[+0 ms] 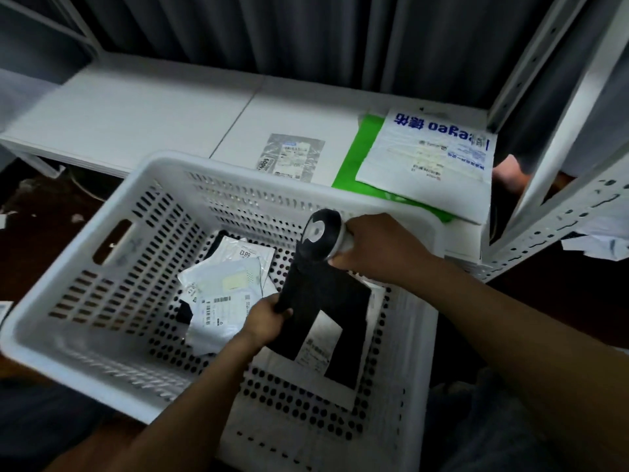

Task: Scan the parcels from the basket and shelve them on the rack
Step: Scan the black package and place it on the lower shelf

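Step in hand: scanning. Left hand [269,318] pinches black parcel [326,311] over basket [163,161]; right hand [377,247] grips scanner [318,238] just above it. Next, likely: catch the label, then shelve on rack [136,107].

Perforated white plastic basket [112,233], glossy plastic parcels [224,284], painted metal rack [558,212]

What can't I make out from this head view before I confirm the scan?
- Head: label on the black parcel, blurred, unreadable.
- Head: scanner handle, mostly inside the right hand.
- Head: green parcel, largely under the white parcel on the shelf.
- Head: parcels in the basket, overlapping, lower ones hidden.
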{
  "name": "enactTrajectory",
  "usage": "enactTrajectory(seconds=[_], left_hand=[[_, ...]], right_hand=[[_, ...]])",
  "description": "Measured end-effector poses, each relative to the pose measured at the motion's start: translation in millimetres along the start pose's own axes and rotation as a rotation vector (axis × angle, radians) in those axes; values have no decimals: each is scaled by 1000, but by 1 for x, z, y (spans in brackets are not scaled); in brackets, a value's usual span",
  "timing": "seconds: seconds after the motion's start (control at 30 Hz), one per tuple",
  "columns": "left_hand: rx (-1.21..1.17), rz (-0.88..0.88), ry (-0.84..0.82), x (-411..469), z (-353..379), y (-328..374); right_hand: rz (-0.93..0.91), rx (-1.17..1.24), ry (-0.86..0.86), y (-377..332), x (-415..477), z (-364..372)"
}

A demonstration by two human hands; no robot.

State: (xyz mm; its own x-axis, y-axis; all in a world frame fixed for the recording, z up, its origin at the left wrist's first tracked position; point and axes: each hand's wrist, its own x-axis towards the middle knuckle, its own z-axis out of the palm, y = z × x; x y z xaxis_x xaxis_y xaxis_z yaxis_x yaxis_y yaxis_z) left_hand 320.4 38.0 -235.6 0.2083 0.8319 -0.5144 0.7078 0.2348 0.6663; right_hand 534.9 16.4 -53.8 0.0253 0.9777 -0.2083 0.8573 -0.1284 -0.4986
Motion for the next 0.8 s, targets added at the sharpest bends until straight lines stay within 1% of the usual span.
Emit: enactTrajectory(seconds=[0.1, 0.27, 0.43, 0.53, 0.67, 0.8], left_hand=[[-151, 54, 133, -24, -38, -1], [-380, 150, 279, -61, -86, 0], [-723, 142, 418, -74, -108, 6], [-889, 147, 545, -74, -115, 16], [-968, 178, 672, -74, -122, 32], [-960, 215, 746, -72, -130, 40]], right_hand=[[27, 85, 26, -4, -10, -7], [106, 300, 13, -10, -23, -15], [219, 605, -7, -19, -36, -14], [232, 706, -29, -24, -40, -16], [175, 728, -18, -30, -41, -22], [133, 763, 9, -32, -42, -32]])
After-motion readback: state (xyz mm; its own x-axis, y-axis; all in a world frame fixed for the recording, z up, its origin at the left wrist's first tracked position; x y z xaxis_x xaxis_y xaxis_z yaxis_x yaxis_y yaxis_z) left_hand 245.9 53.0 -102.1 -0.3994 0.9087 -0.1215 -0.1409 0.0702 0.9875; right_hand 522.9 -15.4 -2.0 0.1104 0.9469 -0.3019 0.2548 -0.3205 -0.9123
